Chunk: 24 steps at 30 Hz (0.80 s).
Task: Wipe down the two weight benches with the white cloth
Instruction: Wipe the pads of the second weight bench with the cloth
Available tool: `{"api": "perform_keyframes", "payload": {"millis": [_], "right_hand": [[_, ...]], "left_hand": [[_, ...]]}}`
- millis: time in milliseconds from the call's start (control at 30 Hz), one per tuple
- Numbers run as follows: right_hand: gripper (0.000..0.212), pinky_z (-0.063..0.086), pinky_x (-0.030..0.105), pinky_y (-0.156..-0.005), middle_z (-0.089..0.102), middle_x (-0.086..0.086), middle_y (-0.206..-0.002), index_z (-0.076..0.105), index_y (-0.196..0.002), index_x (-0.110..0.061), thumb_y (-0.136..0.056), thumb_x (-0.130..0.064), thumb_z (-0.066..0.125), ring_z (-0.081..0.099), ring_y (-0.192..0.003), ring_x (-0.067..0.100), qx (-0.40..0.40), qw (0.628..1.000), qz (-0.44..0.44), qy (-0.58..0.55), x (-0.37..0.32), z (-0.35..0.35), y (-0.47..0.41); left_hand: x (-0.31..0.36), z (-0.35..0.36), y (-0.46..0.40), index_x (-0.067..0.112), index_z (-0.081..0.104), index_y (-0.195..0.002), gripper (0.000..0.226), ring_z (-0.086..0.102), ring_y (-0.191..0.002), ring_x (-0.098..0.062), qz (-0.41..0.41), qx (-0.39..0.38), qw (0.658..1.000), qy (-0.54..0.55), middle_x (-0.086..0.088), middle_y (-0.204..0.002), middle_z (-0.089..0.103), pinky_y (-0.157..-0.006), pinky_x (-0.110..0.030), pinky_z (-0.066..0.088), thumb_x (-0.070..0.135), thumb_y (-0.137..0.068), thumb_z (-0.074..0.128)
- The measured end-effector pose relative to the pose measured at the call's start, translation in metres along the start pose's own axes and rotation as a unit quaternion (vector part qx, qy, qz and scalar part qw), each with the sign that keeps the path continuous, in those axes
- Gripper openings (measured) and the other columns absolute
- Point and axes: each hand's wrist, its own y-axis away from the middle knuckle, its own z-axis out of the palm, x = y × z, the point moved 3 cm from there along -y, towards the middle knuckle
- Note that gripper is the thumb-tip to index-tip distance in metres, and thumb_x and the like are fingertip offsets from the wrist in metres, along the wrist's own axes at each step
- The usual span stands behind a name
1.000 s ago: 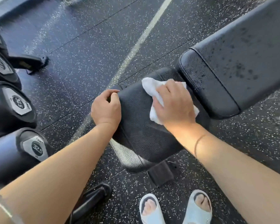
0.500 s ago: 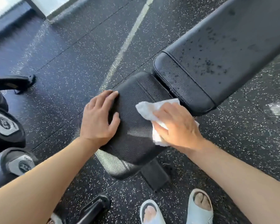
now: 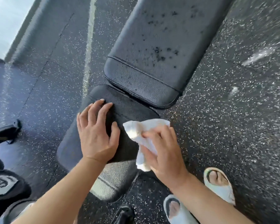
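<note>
At the bottom of the frame two bare forearms reach up from the lower corners. Lower right, two feet in pale sandals (image 3: 220, 185) stand on the speckled black floor (image 3: 233, 118). Lower left, the round black ends of dumbbells (image 3: 3, 183) show, blurred.

The right hand (image 3: 165, 152), just right of centre, has its fingers curled shut around the cloth (image 3: 144, 135), a bunched white wad pressed against the right edge of the seat pad (image 3: 123, 107). Part of the cloth sticks out above the knuckles and part hangs below the palm.

The left hand (image 3: 95, 136), just left of it, lies flat on the seat pad with fingers spread open and pointing up the frame, holding nothing. The thumb is close to the cloth; whether they touch cannot be told.

The seat pad is black and grained, and runs from lower centre up to mid-frame. Its near end catches bright light.

Beyond it, across a narrow gap, the long back pad (image 3: 160, 46) runs to the upper right. Dark wet-looking spots dot its top.

A pale line (image 3: 89, 38) on the floor runs up the frame left of the bench. A bright patch fills the upper left corner.
</note>
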Motion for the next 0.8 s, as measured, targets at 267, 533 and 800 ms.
{"api": "perform_keyframes", "payload": {"millis": [267,533,800], "right_hand": [[0.023,0.039,0.031,-0.091,0.048,0.004,-0.112,0.062,-0.109,-0.010,-0.092,-0.023,0.068,0.050,-0.097,0.027,0.176,0.981,0.065,-0.051,0.007,0.021,-0.020],[0.018,0.046,0.044,-0.094,0.048,0.005,-0.110,0.061,-0.111,-0.008,-0.098,-0.020,0.066,0.051,-0.102,0.026,0.291,0.922,0.231,-0.113,0.002,0.028,-0.018],[0.033,0.047,0.040,-0.090,0.040,-0.012,-0.122,0.045,-0.128,-0.034,-0.098,-0.033,0.057,0.051,-0.110,0.019,0.246,0.912,0.264,-0.195,-0.074,0.114,0.114]], "left_hand": [[-0.006,0.009,-0.001,0.029,0.053,-0.146,0.053,0.037,-0.143,-0.027,0.020,0.023,1.000,0.003,0.007,-0.157,0.046,-0.121,-0.055,0.030,0.034,-0.092,0.053],[0.001,0.005,0.001,0.030,0.055,-0.144,0.051,0.040,-0.139,-0.032,0.008,0.017,0.999,0.028,0.007,-0.156,0.047,-0.118,-0.055,0.032,0.035,-0.094,0.051],[0.000,0.004,0.001,0.030,0.057,-0.143,0.049,0.041,-0.138,-0.032,0.015,0.020,0.999,0.038,0.007,-0.155,0.049,-0.118,-0.055,0.033,0.037,-0.094,0.050]]}}
